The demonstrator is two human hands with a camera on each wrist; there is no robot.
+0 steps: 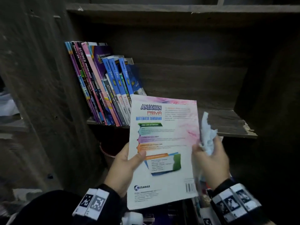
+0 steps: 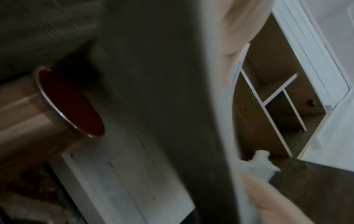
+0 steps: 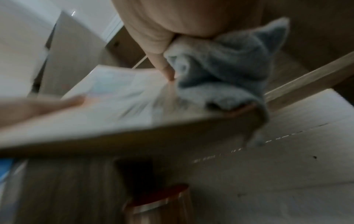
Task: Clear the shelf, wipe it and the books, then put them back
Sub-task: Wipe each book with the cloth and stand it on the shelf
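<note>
A thin white and pink workbook [image 1: 162, 148] with its back cover facing me is in front of the dark wooden shelf [image 1: 230, 125]. My left hand [image 1: 128, 161] grips its left edge, thumb on the cover. My right hand [image 1: 209, 158] holds a crumpled pale blue cloth [image 1: 207, 132] at the book's right edge. In the right wrist view the cloth [image 3: 226, 72] is bunched under my fingers against the cover [image 3: 118, 97]. Several books [image 1: 103, 85] lean at the left end of the shelf. The left wrist view shows the book edge-on [image 2: 218, 121].
A copper-coloured can with a dark red inside [image 1: 108, 151] stands below the shelf, also in the left wrist view [image 2: 69, 103]. The shelf board's right part is bare, with a chipped front corner [image 1: 248, 127]. More books lie below my right wrist [image 1: 201, 207].
</note>
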